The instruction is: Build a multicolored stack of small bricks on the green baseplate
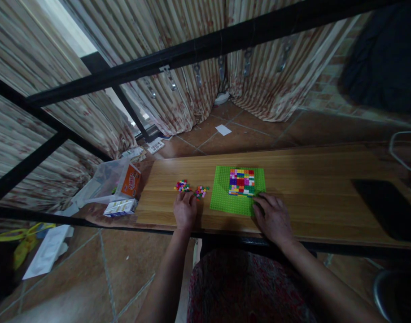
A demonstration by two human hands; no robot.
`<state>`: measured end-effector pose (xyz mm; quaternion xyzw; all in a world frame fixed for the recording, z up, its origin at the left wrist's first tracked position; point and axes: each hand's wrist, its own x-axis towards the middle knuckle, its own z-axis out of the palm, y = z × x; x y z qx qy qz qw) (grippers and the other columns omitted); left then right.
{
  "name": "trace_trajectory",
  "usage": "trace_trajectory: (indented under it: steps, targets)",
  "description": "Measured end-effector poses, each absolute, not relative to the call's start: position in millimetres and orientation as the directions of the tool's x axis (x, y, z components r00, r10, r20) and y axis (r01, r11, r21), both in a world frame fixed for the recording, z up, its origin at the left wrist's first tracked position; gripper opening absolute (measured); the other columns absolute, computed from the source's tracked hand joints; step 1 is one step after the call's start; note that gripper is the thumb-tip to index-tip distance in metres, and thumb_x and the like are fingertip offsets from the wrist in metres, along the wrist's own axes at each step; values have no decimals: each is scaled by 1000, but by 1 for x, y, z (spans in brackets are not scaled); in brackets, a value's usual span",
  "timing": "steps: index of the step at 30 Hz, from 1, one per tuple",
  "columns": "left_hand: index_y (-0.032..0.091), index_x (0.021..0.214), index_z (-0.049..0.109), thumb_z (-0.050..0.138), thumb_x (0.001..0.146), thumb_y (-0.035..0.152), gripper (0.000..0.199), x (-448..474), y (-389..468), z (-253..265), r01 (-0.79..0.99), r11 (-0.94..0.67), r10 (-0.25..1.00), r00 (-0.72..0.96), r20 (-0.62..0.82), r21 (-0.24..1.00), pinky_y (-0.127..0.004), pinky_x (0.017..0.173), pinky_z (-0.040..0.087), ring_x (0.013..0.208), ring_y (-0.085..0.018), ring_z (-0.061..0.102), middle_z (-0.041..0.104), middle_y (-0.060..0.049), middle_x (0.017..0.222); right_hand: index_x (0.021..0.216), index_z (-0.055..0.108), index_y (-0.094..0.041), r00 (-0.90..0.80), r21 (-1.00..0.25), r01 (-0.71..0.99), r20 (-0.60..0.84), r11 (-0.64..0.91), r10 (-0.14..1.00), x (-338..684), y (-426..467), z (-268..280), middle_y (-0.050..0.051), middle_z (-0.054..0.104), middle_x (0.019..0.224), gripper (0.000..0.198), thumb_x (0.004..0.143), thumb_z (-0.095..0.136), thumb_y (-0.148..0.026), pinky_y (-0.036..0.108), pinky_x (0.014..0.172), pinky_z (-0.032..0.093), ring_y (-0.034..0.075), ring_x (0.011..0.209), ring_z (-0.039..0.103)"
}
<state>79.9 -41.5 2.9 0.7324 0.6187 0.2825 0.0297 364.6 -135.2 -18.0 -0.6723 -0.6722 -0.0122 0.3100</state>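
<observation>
A green baseplate lies on the wooden table, bearing a block of small toy bricks in many colours. My right hand rests over the plate's front right corner, thumb and forefinger close together at the block's near right edge. Whatever is between those fingertips is hidden or too small to name. Left of the plate are two small heaps of loose bricks, one heap farther left and another heap nearer the plate. My left hand reaches to them with curled fingers, their tips partly hidden among the bricks.
A clear plastic bin with an orange panel stands past the table's left end, beside a small white box. A flat black object lies on the table's right side. A dark metal rail crosses above, before striped curtains.
</observation>
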Motion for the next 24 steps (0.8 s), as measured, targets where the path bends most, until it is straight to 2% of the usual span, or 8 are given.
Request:
trace_trajectory:
  steps: [3,10,14,17,20,22,24]
  targets:
    - [21,96,70,52,89,27,20,81,-38,4,882,-264,921,110,373,391,-33,87,48,93,-21,61,68,-8,99,109,67,-17,94,-391,916,435,93,895,365,-135,-18,13,62,117,28,92,50,-32,44,90,46,28,106,53]
    - [20,100,68,45,93,25,25,85,-41,3,909,-293,913,175,369,296,-34,87,47,94,-22,61,69,-9,99,109,67,-19,94,-394,913,460,109,883,364,-135,-18,13,62,116,27,92,50,-31,45,89,47,28,106,54]
    - [18,99,68,44,93,24,25,86,-43,4,907,-265,921,138,364,327,-35,86,47,91,-23,62,69,-9,94,109,67,-20,106,-405,909,452,98,886,362,-134,-17,12,63,115,27,92,50,-31,45,88,47,28,103,55]
    - [18,102,66,47,91,24,23,86,-50,13,863,-216,925,31,378,457,-34,84,49,91,-21,63,68,-10,97,110,67,-20,110,-433,895,445,106,889,364,-134,-18,12,63,116,27,92,49,-33,47,89,47,28,103,55]
    - [18,102,64,49,89,25,21,93,-72,25,720,-210,934,-53,354,662,-32,83,50,92,-19,63,67,-9,97,109,67,-20,167,-515,849,470,116,866,365,-136,-14,14,62,118,29,93,48,-34,49,92,47,29,107,56]
    - [17,101,63,52,88,28,20,106,-96,34,535,-180,968,-55,247,825,-31,83,51,91,-18,64,67,-8,97,108,68,-22,230,-614,779,465,124,855,359,-142,-4,13,63,116,28,92,49,-36,49,95,46,29,108,57]
    - [18,103,60,54,88,31,21,123,-121,41,326,-86,996,28,81,941,-30,84,51,93,-17,64,67,-6,98,108,68,-25,253,-751,647,378,135,891,345,-151,13,10,66,109,26,91,53,-39,47,94,47,27,104,60]
